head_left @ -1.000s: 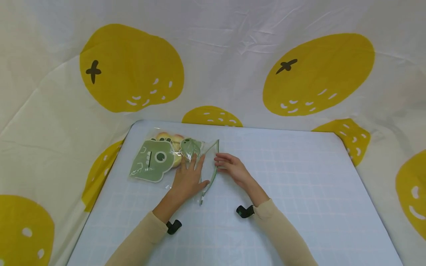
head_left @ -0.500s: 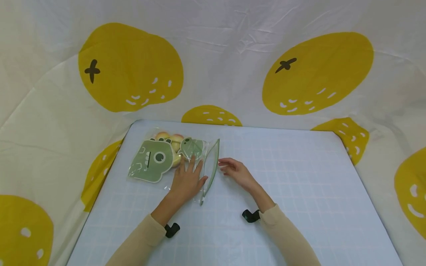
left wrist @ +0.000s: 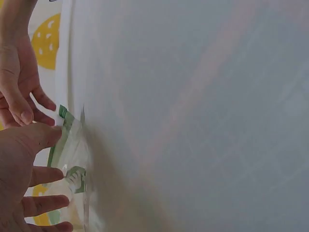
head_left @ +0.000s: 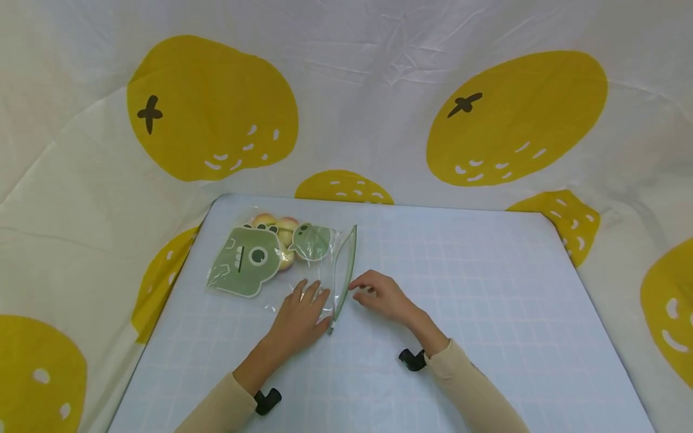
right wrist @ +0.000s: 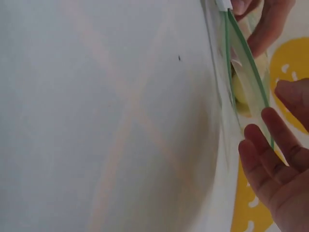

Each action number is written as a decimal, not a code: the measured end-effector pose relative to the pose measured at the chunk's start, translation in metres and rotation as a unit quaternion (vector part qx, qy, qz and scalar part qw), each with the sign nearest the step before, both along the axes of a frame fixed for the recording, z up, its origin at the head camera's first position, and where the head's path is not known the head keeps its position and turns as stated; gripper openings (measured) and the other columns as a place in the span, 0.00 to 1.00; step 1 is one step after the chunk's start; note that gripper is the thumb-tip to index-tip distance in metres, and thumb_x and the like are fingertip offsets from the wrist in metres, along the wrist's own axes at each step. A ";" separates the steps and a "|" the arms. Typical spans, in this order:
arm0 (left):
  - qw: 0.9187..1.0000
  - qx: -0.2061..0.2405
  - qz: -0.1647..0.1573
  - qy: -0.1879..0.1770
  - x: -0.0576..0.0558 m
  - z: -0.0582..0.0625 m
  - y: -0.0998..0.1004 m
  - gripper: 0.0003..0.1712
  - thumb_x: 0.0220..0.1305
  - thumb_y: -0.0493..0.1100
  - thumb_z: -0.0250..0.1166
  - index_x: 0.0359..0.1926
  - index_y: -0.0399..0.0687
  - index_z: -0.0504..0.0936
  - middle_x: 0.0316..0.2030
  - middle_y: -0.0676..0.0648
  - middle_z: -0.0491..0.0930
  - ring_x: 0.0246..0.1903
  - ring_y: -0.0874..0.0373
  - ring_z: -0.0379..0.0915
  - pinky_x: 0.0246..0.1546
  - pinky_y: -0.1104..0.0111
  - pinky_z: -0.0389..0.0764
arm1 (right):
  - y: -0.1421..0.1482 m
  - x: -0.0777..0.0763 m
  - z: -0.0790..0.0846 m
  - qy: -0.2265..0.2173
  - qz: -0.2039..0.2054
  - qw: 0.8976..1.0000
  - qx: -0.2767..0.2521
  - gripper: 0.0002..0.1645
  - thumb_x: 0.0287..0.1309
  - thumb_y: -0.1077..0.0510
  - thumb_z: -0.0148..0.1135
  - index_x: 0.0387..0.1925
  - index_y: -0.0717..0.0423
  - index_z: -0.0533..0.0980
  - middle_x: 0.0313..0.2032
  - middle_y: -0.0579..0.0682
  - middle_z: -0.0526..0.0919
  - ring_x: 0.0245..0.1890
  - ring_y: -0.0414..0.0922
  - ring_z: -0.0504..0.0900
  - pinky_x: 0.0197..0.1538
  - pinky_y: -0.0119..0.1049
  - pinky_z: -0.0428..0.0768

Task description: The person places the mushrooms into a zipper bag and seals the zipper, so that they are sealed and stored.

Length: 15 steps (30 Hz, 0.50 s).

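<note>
A clear zip bag [head_left: 308, 273] with a green zip strip [head_left: 351, 255] lies on the table in the head view, its mouth gaping to the right. Printed on it are a large green cartoon monster and a smaller green figure. Inside show several round yellow-red things [head_left: 287, 228] that look like peaches. My left hand [head_left: 300, 316] rests on the bag's near right corner, fingers mostly straight, thumb beside a white zip slider [right wrist: 223, 5]. Just right of the strip is my right hand [head_left: 384, 294], fingers loosely bent around nothing, tips close to the green edge [right wrist: 253, 63].
The table [head_left: 487, 300] has a pale checked cover. Behind it hangs a white cloth [head_left: 357, 108] with large yellow fruit prints. A dark wrist camera [head_left: 267, 402] sits by the left cuff, another [head_left: 412, 359] by the right.
My left hand has slid toward me, from the bag's middle to its near corner. My right hand has left the strip's middle and moved nearer, staying beside the green edge.
</note>
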<state>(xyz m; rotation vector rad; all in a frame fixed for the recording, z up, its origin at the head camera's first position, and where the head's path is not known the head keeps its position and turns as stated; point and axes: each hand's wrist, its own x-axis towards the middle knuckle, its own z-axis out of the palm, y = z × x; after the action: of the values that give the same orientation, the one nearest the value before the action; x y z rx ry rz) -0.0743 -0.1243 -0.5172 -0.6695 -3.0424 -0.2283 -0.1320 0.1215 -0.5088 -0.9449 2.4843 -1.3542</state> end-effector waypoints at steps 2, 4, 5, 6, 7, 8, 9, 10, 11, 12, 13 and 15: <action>1.000 0.006 -0.007 -0.007 0.002 -0.003 -0.001 0.34 0.67 0.60 0.64 0.65 0.45 0.75 0.66 0.39 0.69 0.67 0.36 0.59 0.56 0.45 0.73 | -0.002 0.002 -0.002 0.004 0.015 1.000 0.012 0.12 0.63 0.63 0.66 0.48 0.55 0.83 0.46 0.47 0.83 0.47 0.52 0.81 0.47 0.47 0.81; 1.000 0.012 -0.013 -0.007 0.002 -0.006 -0.001 0.34 0.66 0.62 0.64 0.64 0.46 0.77 0.65 0.39 0.70 0.67 0.36 0.59 0.55 0.44 0.73 | -0.004 0.004 -0.003 0.002 0.024 0.999 0.023 0.11 0.63 0.63 0.67 0.47 0.55 0.83 0.46 0.47 0.83 0.47 0.51 0.81 0.48 0.46 0.81; 1.000 0.011 -0.014 -0.008 0.002 -0.007 -0.001 0.34 0.66 0.63 0.64 0.64 0.47 0.77 0.65 0.39 0.70 0.67 0.36 0.59 0.55 0.44 0.73 | -0.005 0.005 -0.004 0.000 0.026 0.999 0.028 0.11 0.63 0.63 0.67 0.47 0.55 0.83 0.45 0.47 0.83 0.47 0.50 0.81 0.48 0.45 0.81; 1.000 0.011 -0.016 -0.009 0.002 -0.008 -0.001 0.35 0.65 0.64 0.63 0.64 0.47 0.77 0.65 0.39 0.70 0.67 0.36 0.59 0.55 0.44 0.73 | -0.006 0.006 -0.004 -0.003 0.026 0.999 0.037 0.11 0.62 0.62 0.67 0.47 0.56 0.83 0.45 0.47 0.83 0.47 0.49 0.81 0.48 0.43 0.80; 1.000 0.010 -0.017 -0.011 0.002 -0.009 -0.001 0.36 0.65 0.65 0.63 0.64 0.47 0.77 0.65 0.39 0.70 0.67 0.37 0.59 0.55 0.44 0.73 | -0.007 0.008 -0.004 -0.007 0.023 0.999 0.044 0.11 0.62 0.62 0.67 0.47 0.56 0.83 0.45 0.47 0.83 0.46 0.48 0.81 0.48 0.42 0.80; 1.000 0.008 -0.018 -0.013 0.001 -0.009 -0.001 0.37 0.64 0.67 0.63 0.64 0.47 0.77 0.65 0.39 0.69 0.67 0.37 0.59 0.55 0.45 0.73 | -0.008 0.009 -0.004 -0.010 0.020 0.998 0.051 0.11 0.62 0.62 0.68 0.46 0.56 0.83 0.44 0.47 0.83 0.45 0.47 0.81 0.47 0.40 0.80; 1.000 0.006 -0.019 -0.014 0.001 -0.009 0.000 0.38 0.64 0.68 0.63 0.65 0.47 0.76 0.66 0.39 0.69 0.67 0.37 0.59 0.55 0.45 0.73 | -0.008 0.010 -0.004 -0.017 0.017 0.998 0.058 0.10 0.62 0.62 0.68 0.46 0.57 0.84 0.43 0.47 0.84 0.43 0.46 0.81 0.46 0.39 0.80; 1.000 0.004 -0.020 -0.016 0.001 -0.009 0.000 0.40 0.63 0.69 0.63 0.65 0.47 0.76 0.66 0.39 0.69 0.67 0.38 0.59 0.55 0.45 0.73 | -0.009 0.011 -0.003 -0.025 0.013 0.997 0.065 0.09 0.62 0.61 0.68 0.45 0.56 0.84 0.42 0.47 0.84 0.42 0.44 0.81 0.45 0.37 0.80; 1.000 0.001 -0.021 -0.019 0.000 -0.009 0.000 0.41 0.62 0.70 0.63 0.65 0.47 0.76 0.66 0.39 0.68 0.67 0.38 0.59 0.56 0.45 0.73 | -0.010 0.013 -0.002 -0.035 0.010 0.997 0.072 0.09 0.62 0.61 0.68 0.44 0.56 0.84 0.41 0.46 0.84 0.40 0.43 0.80 0.43 0.36 0.80; 1.000 -0.001 -0.022 -0.020 0.000 -0.009 0.000 0.43 0.60 0.71 0.64 0.66 0.47 0.75 0.66 0.39 0.68 0.67 0.38 0.59 0.56 0.46 0.73 | -0.010 0.014 -0.002 -0.046 0.006 0.996 0.078 0.08 0.63 0.60 0.68 0.43 0.56 0.84 0.40 0.45 0.84 0.38 0.41 0.80 0.42 0.36 0.79; 0.999 0.000 -0.024 -0.022 0.000 -0.009 0.000 0.45 0.59 0.72 0.65 0.66 0.47 0.75 0.66 0.39 0.68 0.67 0.38 0.59 0.56 0.46 0.72 | -0.010 0.015 -0.002 -0.059 0.003 0.995 0.082 0.08 0.63 0.60 0.68 0.43 0.56 0.84 0.39 0.44 0.84 0.36 0.40 0.80 0.40 0.35 0.79; 0.999 0.003 -0.028 -0.029 0.001 -0.007 0.000 0.49 0.55 0.73 0.67 0.67 0.46 0.74 0.67 0.38 0.67 0.67 0.37 0.59 0.56 0.45 0.72 | -0.011 0.016 -0.002 -0.089 -0.004 0.992 0.091 0.07 0.64 0.58 0.67 0.42 0.55 0.84 0.36 0.42 0.84 0.33 0.38 0.80 0.37 0.34 0.79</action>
<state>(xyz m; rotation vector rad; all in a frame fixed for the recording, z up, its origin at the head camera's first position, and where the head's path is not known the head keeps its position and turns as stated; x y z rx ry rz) -0.0736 -0.1238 -0.5246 -0.7624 -3.0782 -0.2615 -0.1161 0.1108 -0.5104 -0.7414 2.4286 -1.1349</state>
